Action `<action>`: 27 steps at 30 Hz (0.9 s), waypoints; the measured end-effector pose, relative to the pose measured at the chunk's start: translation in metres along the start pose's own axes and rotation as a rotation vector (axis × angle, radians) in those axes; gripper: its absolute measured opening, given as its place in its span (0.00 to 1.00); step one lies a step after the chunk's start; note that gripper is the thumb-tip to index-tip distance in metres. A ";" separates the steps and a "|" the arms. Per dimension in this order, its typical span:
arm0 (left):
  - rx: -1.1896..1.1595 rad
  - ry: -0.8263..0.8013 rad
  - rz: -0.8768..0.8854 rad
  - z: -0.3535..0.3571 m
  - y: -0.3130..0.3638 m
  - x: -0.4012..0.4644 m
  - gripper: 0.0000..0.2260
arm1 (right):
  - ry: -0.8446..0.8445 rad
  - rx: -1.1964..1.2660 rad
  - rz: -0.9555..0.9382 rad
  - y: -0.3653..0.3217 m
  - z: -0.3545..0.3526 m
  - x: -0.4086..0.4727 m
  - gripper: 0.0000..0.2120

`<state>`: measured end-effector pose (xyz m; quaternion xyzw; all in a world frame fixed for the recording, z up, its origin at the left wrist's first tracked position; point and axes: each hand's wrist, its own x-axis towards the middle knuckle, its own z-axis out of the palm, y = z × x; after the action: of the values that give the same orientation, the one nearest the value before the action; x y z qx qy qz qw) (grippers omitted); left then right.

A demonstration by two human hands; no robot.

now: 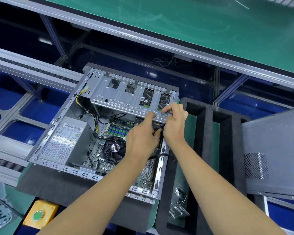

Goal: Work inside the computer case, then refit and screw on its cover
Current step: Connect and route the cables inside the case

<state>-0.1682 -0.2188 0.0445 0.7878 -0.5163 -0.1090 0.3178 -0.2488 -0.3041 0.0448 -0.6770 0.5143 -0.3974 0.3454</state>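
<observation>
An open grey computer case [46,143] lies on its side on a black foam pad, showing the motherboard, a round black CPU fan [113,150], a power supply [64,139] and a silver drive cage [124,95]. Both hands reach into the case's right side under the drive cage. My left hand [143,138] has its fingers curled around a small black part or connector [158,128] by the case's right wall. My right hand [174,122] pinches the lower right corner of the drive cage. The grey case cover [275,153] leans at the right, off the case.
A black foam tray [209,133] with slots stands right of the case, with a clear plastic bag of small parts [178,202] in front. A yellow box with a green button [39,214] sits at the lower left. Conveyor rails run on the left; a green bench surface [176,17] lies beyond.
</observation>
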 end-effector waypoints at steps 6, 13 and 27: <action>0.094 0.108 0.241 -0.007 -0.008 0.011 0.16 | -0.004 -0.010 0.019 0.002 0.000 0.002 0.23; -0.004 -0.051 0.299 -0.010 -0.028 0.028 0.22 | -0.040 -0.025 0.033 0.002 0.000 0.003 0.21; -0.070 -0.367 0.479 -0.034 -0.051 0.065 0.22 | -0.640 -0.409 -0.211 0.011 -0.037 0.028 0.27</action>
<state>-0.0845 -0.2493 0.0503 0.5993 -0.7321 -0.1891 0.2630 -0.2819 -0.3361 0.0572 -0.8706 0.3769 -0.0889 0.3035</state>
